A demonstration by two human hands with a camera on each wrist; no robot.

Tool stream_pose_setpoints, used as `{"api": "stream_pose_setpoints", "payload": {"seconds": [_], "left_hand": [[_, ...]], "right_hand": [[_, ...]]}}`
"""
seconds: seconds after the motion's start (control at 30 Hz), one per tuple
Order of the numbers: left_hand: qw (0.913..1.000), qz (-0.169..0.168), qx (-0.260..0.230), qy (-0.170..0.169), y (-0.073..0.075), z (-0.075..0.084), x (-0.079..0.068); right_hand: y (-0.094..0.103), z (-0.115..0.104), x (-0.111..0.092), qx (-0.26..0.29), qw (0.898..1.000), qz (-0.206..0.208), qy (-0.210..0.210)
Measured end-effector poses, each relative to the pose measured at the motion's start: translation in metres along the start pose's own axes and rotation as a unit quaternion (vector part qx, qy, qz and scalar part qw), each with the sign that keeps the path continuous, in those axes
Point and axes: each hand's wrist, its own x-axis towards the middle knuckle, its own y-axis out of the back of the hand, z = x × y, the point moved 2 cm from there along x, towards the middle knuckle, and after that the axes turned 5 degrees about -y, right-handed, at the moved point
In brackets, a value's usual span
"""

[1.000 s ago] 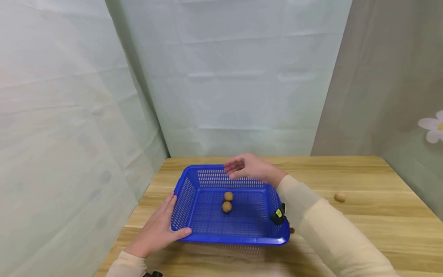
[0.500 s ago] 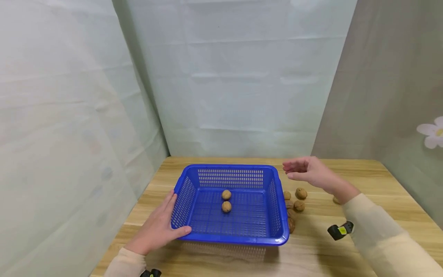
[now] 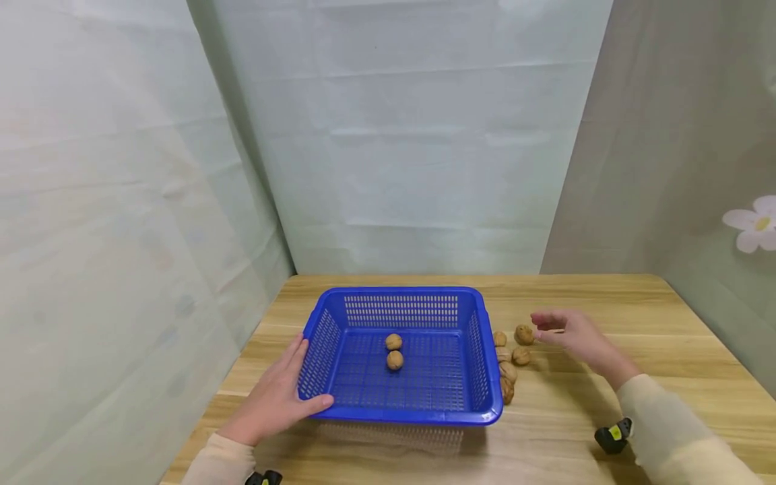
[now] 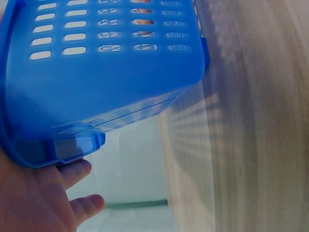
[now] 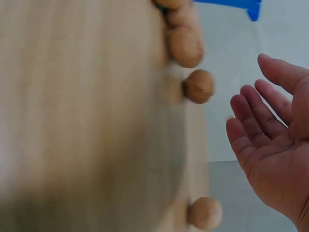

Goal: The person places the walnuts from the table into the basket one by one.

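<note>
My left hand (image 3: 271, 403) rests on the left end of a blue plastic basket (image 3: 409, 415), thumb along the front rim and fingers straight against the left side. From below, the left wrist view shows two straight fingers (image 4: 79, 173) reaching past the basket's rim. Two walnuts (image 3: 395, 360) lie close together on the basket floor. Just right of a loose walnut (image 3: 524, 335), my right hand (image 3: 582, 340) hovers, palm facing left, holding nothing. Its fingers are spread and relaxed in the right wrist view, apart from the walnut (image 5: 199, 86) there.
Several more walnuts (image 3: 508, 372) cluster on the wooden table (image 3: 655, 337) against the basket's right side. Another single walnut (image 5: 206, 213) sits apart in the right wrist view. Pale cloth (image 3: 412, 135) hangs behind and beside the table.
My right hand has moved from above the basket out to the right, then down beside the loose walnuts, which it had been hiding. The left hand stays at the basket.
</note>
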Motion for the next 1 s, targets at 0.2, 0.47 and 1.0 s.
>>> {"api": "stream_pose_setpoints", "payload": {"seconds": [0.2,0.47,1.0], "left_hand": [[1.0000,-0.004,0.002,0.001,0.001,0.000,0.000],[1.0000,-0.003,0.003,-0.003,0.001,-0.001,0.001],[1.0000,0.001,0.007,-0.005,0.000,0.000,0.000]], "right_hand": [[-0.009,0.020,0.008,-0.033,0.999,0.029,0.006],[-0.017,0.035,0.020,-0.020,0.999,0.031,-0.016],[-0.027,0.035,0.032,-0.046,0.998,-0.009,-0.034]]}}
